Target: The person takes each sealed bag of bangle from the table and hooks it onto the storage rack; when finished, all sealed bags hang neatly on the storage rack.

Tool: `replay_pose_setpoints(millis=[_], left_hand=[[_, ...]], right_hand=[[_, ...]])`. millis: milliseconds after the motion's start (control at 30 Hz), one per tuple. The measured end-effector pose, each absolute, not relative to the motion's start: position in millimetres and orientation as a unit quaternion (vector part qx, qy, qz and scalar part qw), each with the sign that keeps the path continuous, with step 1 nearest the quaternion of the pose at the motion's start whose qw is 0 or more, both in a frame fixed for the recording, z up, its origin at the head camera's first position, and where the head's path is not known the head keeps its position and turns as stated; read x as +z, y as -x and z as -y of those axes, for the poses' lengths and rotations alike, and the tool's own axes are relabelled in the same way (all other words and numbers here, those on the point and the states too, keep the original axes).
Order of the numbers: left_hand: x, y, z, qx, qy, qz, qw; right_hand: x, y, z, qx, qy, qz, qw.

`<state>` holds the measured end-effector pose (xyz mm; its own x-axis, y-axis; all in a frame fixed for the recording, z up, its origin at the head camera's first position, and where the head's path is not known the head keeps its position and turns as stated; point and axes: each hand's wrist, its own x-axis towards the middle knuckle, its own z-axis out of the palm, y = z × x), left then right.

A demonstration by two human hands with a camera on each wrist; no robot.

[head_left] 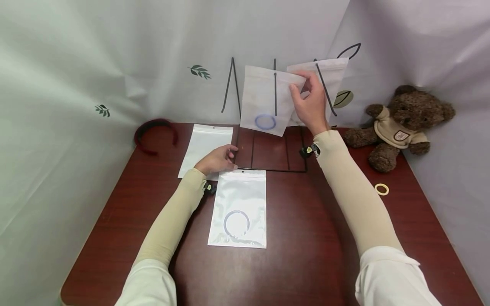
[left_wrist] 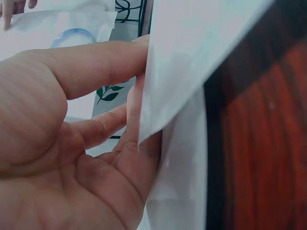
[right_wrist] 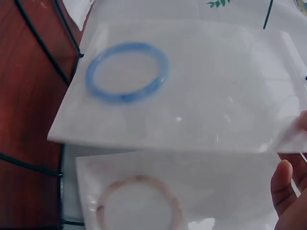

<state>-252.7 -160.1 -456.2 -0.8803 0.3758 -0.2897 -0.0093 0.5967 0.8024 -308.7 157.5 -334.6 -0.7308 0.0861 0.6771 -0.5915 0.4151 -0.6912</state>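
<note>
My right hand (head_left: pixel 311 104) pinches the upper right corner of a translucent bag (head_left: pixel 256 95) that hangs on the rack's middle hook. A blue bangle (right_wrist: pixel 127 72) shows inside it. My left hand (head_left: pixel 217 160) grips the top left corner of a white bag (head_left: pixel 241 193) lying on the table. In the left wrist view its fingers (left_wrist: pixel 108 64) go round that bag's edge. This lying bag contains a dark ring-shaped bangle (head_left: pixel 236 224). A second hanging bag (right_wrist: pixel 230 182), with a pinkish bangle (right_wrist: pixel 139 182) inside, is partly behind my right hand.
The black wire rack (head_left: pixel 275 171) stands at the back of the table, its left hook (head_left: pixel 227 85) bare. Another white bag (head_left: pixel 199 146) lies left of it. A dark red headband (head_left: pixel 153 123), a teddy bear (head_left: pixel 402 127) and a pale yellow ring (head_left: pixel 381 189) are around the sides.
</note>
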Motion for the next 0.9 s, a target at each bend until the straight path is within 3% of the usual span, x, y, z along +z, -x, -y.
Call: replay_pose_setpoints(millis=[267,567,900], left_hand=[[-458,255,159,0.430,-0.107,-0.869,0.220],[-456,254,159,0.425,-0.102,-0.871,0.225],[-458,253,160,0.428,-0.105,-0.871,0.220]], right_hand=[[-358,293,-176,0.509,-0.114,0.790,0.323],[-384,263,-184,0.471,-0.154,0.802,0.335],[-418,231,-170,0.412,-0.241,0.856,0.196]])
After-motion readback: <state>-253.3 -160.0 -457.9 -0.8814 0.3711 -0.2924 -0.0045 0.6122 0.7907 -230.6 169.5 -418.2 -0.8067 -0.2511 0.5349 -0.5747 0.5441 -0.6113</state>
